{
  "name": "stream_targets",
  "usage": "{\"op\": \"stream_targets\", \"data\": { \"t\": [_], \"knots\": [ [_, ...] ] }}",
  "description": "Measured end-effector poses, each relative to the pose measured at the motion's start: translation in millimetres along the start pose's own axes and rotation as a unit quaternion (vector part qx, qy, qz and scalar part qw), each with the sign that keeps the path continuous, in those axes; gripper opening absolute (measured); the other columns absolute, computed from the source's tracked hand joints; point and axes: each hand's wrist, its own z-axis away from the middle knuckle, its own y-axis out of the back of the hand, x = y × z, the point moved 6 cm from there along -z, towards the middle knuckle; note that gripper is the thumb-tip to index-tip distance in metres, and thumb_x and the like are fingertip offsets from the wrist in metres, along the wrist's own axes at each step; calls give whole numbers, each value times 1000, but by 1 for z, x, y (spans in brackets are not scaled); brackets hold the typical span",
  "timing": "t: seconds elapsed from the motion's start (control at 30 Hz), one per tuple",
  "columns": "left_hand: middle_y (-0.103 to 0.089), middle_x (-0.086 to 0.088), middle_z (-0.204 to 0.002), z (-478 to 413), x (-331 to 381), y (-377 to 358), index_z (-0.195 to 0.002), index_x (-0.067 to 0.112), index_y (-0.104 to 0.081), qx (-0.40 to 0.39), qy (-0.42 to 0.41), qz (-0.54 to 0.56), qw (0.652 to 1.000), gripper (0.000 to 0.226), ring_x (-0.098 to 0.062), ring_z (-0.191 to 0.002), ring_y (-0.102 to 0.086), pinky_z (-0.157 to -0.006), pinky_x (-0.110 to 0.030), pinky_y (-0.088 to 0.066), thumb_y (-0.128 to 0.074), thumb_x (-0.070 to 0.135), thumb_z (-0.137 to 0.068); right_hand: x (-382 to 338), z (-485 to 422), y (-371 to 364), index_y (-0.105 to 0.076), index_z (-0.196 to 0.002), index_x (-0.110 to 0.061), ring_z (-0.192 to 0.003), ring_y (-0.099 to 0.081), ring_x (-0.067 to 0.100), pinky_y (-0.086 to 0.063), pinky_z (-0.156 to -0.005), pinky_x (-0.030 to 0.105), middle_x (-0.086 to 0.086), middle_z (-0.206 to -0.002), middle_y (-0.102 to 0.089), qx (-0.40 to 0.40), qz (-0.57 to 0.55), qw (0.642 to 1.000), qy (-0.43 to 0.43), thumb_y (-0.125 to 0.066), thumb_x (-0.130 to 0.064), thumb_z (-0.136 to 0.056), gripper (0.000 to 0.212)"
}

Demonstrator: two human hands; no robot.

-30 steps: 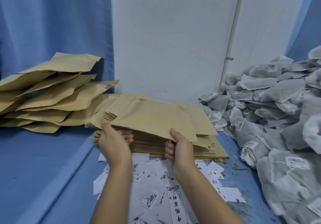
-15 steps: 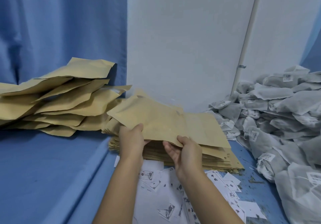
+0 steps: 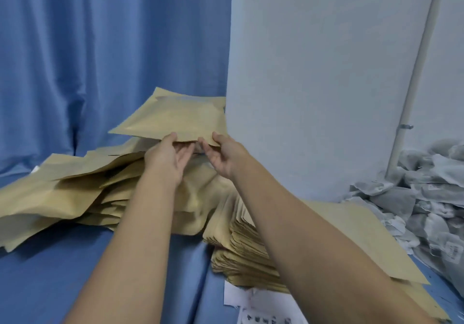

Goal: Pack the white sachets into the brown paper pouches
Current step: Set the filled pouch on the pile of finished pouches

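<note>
Head view looks down both bare forearms, stretched well forward. The left hand (image 3: 167, 159) and right hand (image 3: 223, 159) sit close together, nearly touching, and between them they hold one brown pouch (image 3: 173, 120) by its near edge. The left thumb lies on top of that edge with the fingers underneath, a plain pinch. The right thumb also presses on top, and its fingers curl below; the picture is soft there, so they seem to touch the underside but I would not swear to it. The pouch fans away from the hands, tilted a little, its far corner up against the blue curtain (image 3: 100, 47).

Directly beneath the hands and spreading off past the left one is a loose heap of pouches (image 3: 62, 193), lying at all angles on the blue cloth (image 3: 75, 273). Under the right forearm, nearer the person than the hands, stands a neat stack of flat pouches (image 3: 241, 248), with printed paper slips (image 3: 251, 308) poking out at its near foot. Well off to the right of the right hand is the pile of white sachets (image 3: 431, 198), none in either hand. Beyond the right hand rises a white wall (image 3: 326, 72) with a thin white pipe (image 3: 414, 72) running down it.
</note>
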Motion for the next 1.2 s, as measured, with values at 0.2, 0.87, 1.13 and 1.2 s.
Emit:
{"op": "stream_targets", "data": {
  "t": [0.2,0.87,1.13,1.2],
  "knots": [
    [-63,-19,-106,-43,25,22,-129,1,-45,30,16,73,997,29,-23,-90,-68,-68,-20,-56,-42,9,-100,27,-31,-17,-52,-114,10,-120,-55,36,-51,-86,25,27,-133,-49,20,-42,998,-38,-48,6,-95,19],
    [-64,-6,-69,124,-149,-19,-85,4,-57,7,32,38,999,15,-11,-50,-62,-50,-17,-49,-45,-2,-93,-36,118,178,-64,-120,-14,-114,-58,22,-43,-96,29,5,-122,-65,89,757,638,107,-57,-27,-89,34],
    [-55,-1,-51,164,-206,-7,-76,6,-57,0,87,4,996,20,-11,-42,-50,-40,-15,-36,-41,4,-88,-33,161,220,-58,-94,-16,-88,-59,30,-41,-70,37,8,-93,-67,70,849,495,170,-39,-45,-100,35],
    [-43,1,-46,168,-209,1,-69,8,-50,33,77,-14,996,22,-11,-40,-37,-37,-16,-25,-38,9,-86,-36,164,225,-60,-104,-16,-90,-60,31,-38,-68,37,9,-95,-67,100,852,477,190,-31,-36,-103,35]
  ]
}}
